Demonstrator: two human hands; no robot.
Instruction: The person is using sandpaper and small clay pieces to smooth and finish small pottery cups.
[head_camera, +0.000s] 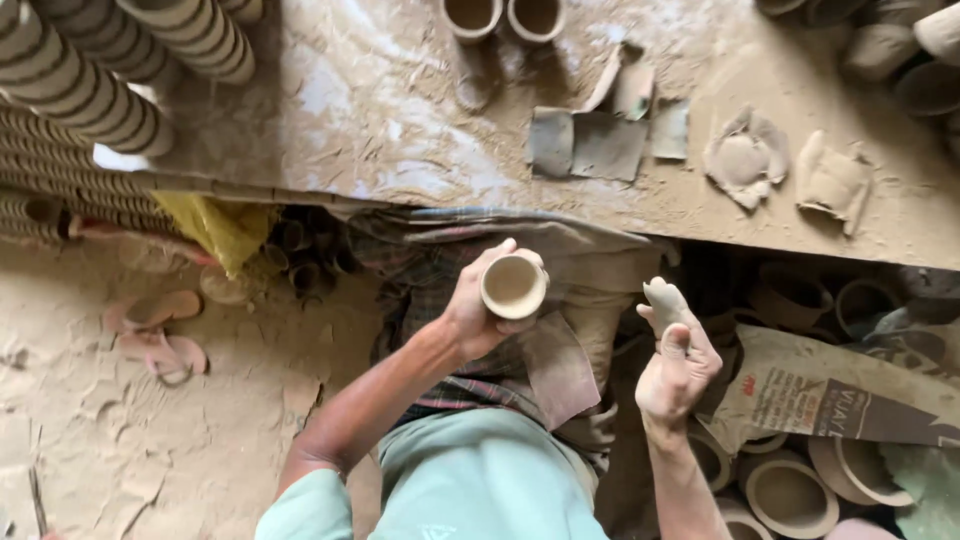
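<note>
The left hand (470, 315) grips a small clay cup (513, 286), mouth facing up, while the right hand (678, 365) beside the cup pinches a clay lump (664, 299).

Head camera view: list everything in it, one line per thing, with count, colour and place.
Small clay cup: one, pale tan, held in the left hand.
Clay piece: one, grey-tan, in the right hand's fingers.
Stacked cups: several long rows, tan, top left.
Upright cups: two, tan, top centre of the workbench.
Cloth scraps: a few, grey, on the workbench.
Crumpled clay cups: two, tan, on the workbench at right.
Bowls: several, tan, bottom right.
Sandals: a pair, pinkish, on the dusty floor at left.
Left hand: clay-dusted, centre.
Right hand: clay-dusted, right of centre.
</note>
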